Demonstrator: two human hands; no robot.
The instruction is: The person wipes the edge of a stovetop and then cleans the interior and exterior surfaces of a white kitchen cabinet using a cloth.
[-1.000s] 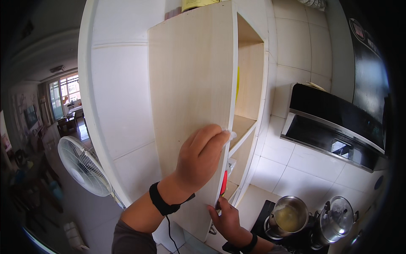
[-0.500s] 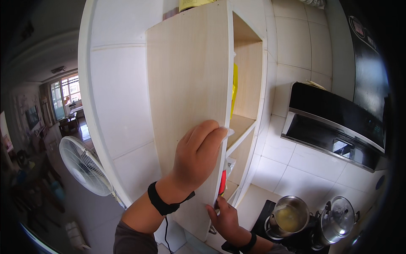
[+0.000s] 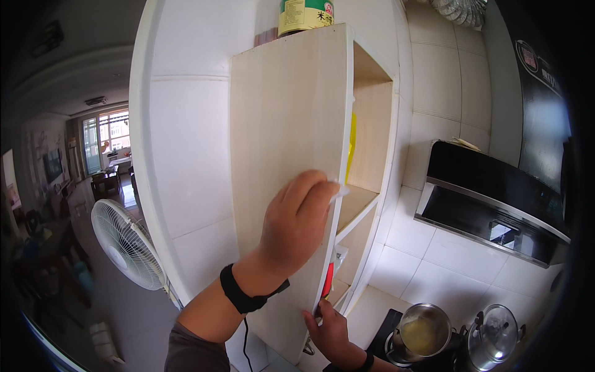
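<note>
A tall pale wood cabinet (image 3: 285,111) with open shelves stands in front of me. My left hand (image 3: 296,223) is closed at its front edge, about level with the middle shelf. Between its fingertips is a small white piece (image 3: 341,191), cloth or tissue, I cannot tell which. Lower down, my right hand (image 3: 331,333) pinches the same upright edge, thumb on the outer side and fingers round the front. Just above it a red object (image 3: 328,280) shows inside the lower shelf, with clear plastic beside it. Something yellow (image 3: 352,146) is partly hidden on the upper shelf.
On the cabinet top stands a green and yellow can (image 3: 305,17). To the right, a steel pot (image 3: 423,332) with yellowish contents and a lidded pot (image 3: 496,338) sit on the stove, under a black range hood (image 3: 496,192). A white fan (image 3: 127,245) stands left, beyond the wall edge.
The scene has shifted down in view, showing more of the can. My left hand has slid slightly up the cabinet edge, and the white piece shows more. My right hand stays low.
</note>
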